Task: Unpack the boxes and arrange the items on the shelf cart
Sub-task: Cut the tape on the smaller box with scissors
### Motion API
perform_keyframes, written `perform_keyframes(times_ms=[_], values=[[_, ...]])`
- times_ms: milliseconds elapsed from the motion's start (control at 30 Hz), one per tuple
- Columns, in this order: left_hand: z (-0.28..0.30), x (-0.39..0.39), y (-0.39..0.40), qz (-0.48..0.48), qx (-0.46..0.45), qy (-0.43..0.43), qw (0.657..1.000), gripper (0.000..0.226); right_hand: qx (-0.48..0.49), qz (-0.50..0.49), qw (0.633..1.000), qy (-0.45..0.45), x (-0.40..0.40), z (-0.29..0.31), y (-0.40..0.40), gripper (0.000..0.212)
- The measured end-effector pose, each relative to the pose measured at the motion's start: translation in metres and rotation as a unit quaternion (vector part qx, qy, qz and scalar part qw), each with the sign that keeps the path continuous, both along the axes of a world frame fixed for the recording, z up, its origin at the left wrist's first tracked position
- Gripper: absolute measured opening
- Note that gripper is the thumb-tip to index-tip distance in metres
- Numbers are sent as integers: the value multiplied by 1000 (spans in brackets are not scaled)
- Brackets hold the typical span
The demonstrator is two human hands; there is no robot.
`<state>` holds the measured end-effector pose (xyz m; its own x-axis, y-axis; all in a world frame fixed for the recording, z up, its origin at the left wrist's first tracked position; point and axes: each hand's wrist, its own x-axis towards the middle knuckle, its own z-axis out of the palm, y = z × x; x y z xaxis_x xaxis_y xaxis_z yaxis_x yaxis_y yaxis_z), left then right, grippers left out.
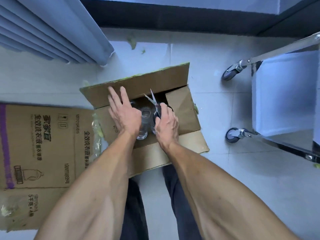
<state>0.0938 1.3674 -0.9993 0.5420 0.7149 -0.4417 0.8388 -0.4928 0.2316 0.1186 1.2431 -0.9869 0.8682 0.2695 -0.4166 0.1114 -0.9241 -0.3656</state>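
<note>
An open brown cardboard box [183, 108] sits on the floor in front of me, its flaps folded outward. Clear glass items [145, 116] stand inside it, partly hidden by my hands. My left hand [123, 113] lies over the box's left side with straight fingers reaching onto the far flap [138, 84]. My right hand [167, 124] grips a pair of scissors [154, 103] by the dark handles, blades apart and pointing away from me above the box opening. The shelf cart [284, 94] stands at the right on wheels.
A second printed cardboard box [38, 149] with purple tape lies at the left. A grey curtain [52, 28] hangs at the upper left. Cart castors [230, 75] stand right of the box. Green tape scraps [132, 42] litter the white tile floor. My legs are below the box.
</note>
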Motion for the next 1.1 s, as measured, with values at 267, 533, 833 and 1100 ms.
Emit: perform_keyframes(times_ms=[267, 533, 833, 1100], values=[[-37, 28, 36, -24, -70, 91, 993, 61, 9, -15, 988, 152, 48, -44, 20, 27], [-31, 14, 18, -44, 43, 3, 998, 56, -3, -10, 984, 176, 27, -47, 5, 44], [-25, -17, -34, -182, -88, 210, 957, 29, -101, 114, 978, 145, 31, -39, -16, 53], [13, -12, -50, 65, -47, 325, 942, 82, -227, 2, 973, 35, 10, -3, 3, 48]])
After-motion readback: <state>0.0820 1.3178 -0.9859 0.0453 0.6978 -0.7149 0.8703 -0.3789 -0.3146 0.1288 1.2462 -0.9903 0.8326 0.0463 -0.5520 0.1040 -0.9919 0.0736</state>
